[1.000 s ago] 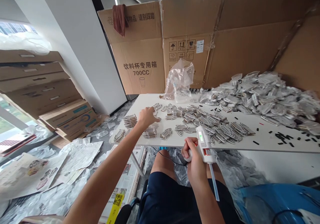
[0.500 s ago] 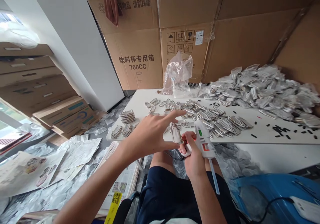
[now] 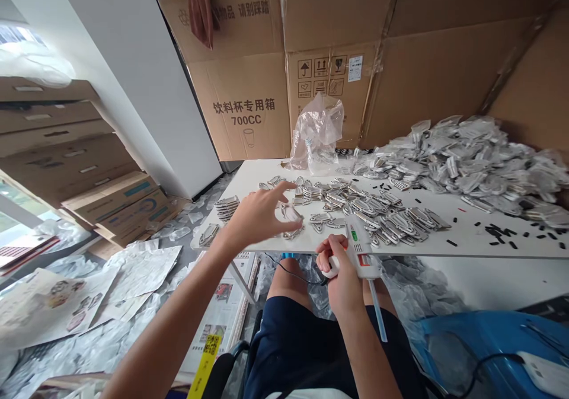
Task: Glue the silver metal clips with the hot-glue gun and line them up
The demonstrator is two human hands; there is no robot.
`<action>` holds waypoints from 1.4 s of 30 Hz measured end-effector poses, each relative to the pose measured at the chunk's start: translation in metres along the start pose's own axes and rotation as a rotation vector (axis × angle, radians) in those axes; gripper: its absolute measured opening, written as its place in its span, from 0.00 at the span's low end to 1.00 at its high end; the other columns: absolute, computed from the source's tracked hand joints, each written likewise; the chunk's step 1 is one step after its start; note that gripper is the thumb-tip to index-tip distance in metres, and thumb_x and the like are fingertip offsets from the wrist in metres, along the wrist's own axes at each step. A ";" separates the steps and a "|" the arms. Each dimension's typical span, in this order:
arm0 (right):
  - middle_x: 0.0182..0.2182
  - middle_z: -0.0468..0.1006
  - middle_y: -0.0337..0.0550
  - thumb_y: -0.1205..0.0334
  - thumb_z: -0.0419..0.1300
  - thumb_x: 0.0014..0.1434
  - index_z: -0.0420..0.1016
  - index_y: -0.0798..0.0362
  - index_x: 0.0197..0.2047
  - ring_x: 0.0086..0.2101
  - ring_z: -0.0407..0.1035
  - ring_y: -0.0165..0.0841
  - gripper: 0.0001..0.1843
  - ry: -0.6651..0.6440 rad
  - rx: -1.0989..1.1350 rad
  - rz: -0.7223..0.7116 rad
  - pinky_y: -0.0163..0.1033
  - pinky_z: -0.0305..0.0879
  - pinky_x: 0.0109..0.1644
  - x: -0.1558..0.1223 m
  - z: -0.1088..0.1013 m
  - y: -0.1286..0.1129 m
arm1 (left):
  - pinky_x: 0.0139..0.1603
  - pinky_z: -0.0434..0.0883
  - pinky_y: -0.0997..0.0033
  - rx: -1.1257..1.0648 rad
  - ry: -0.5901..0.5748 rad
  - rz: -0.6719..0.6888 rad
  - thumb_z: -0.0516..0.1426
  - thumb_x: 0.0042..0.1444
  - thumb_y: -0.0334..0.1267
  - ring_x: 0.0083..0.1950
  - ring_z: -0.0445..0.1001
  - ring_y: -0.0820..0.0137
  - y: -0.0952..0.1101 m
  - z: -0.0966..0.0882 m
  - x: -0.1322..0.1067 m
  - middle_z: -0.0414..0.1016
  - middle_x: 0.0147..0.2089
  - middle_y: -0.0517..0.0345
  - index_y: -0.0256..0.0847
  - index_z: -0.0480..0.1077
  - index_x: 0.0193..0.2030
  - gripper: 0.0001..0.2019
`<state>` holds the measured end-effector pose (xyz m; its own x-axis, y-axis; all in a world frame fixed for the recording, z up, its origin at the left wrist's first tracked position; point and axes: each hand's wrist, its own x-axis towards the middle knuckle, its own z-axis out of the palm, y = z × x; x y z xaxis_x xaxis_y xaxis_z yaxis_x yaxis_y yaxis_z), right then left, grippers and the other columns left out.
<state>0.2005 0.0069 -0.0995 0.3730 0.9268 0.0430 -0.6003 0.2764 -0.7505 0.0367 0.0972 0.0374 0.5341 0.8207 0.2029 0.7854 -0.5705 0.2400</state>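
My left hand (image 3: pixel 258 214) is over the table's left front part, thumb and forefinger curved well apart. A small whitish, silver-edged looped piece (image 3: pixel 290 213) is between them; its contact with the fingers is partly hidden and blurred. My right hand (image 3: pixel 340 268) is closed round the handle of a white hot glue gun (image 3: pixel 361 245). Its nozzle points up toward the table, and a translucent glue stick (image 3: pixel 377 310) sticks out of its rear end. Many similar looped metal pieces (image 3: pixel 406 221) lie loose on the table beyond my hands, with a stack (image 3: pixel 227 207) of them at left.
On the white table (image 3: pixel 427 242), a heap of plastic-wrapped pieces (image 3: pixel 462 156) fills the back right. Small black parts (image 3: pixel 498 231) are scattered at right. A clear plastic bag (image 3: pixel 316 135) stands before tall cardboard (image 3: pixel 249 79). Below right is a blue stool (image 3: pixel 498 334).
My left hand has moved left and away from my right hand, the looped piece moving along with it. The glue gun stays nearly in place in my right hand.
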 end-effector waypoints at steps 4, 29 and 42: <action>0.25 0.75 0.34 0.49 0.74 0.62 0.74 0.52 0.31 0.20 0.58 0.23 0.19 0.025 0.013 0.000 0.35 0.55 0.28 0.003 -0.004 -0.001 | 0.53 0.72 0.59 0.105 -0.051 -0.231 0.69 0.55 0.61 0.57 0.81 0.53 -0.050 0.024 0.046 0.85 0.58 0.57 0.52 0.66 0.71 0.40; 0.24 0.74 0.33 0.50 0.73 0.62 0.76 0.49 0.33 0.20 0.57 0.25 0.15 0.094 0.016 -0.020 0.35 0.59 0.25 0.021 -0.028 -0.006 | 0.67 0.72 0.42 0.338 -0.407 -0.385 0.65 0.68 0.54 0.67 0.75 0.51 -0.099 0.074 0.127 0.76 0.67 0.44 0.40 0.76 0.63 0.24; 0.23 0.72 0.33 0.51 0.73 0.63 0.77 0.50 0.33 0.20 0.58 0.24 0.14 0.071 0.032 -0.002 0.32 0.60 0.27 0.018 -0.026 -0.004 | 0.60 0.77 0.57 0.131 -0.474 -0.242 0.76 0.44 0.55 0.61 0.80 0.52 -0.104 0.073 0.116 0.84 0.60 0.56 0.51 0.84 0.51 0.27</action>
<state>0.2282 0.0158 -0.1126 0.4233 0.9060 -0.0034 -0.6213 0.2875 -0.7290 0.0400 0.2542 -0.0332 0.3922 0.8693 -0.3006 0.9195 -0.3801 0.1003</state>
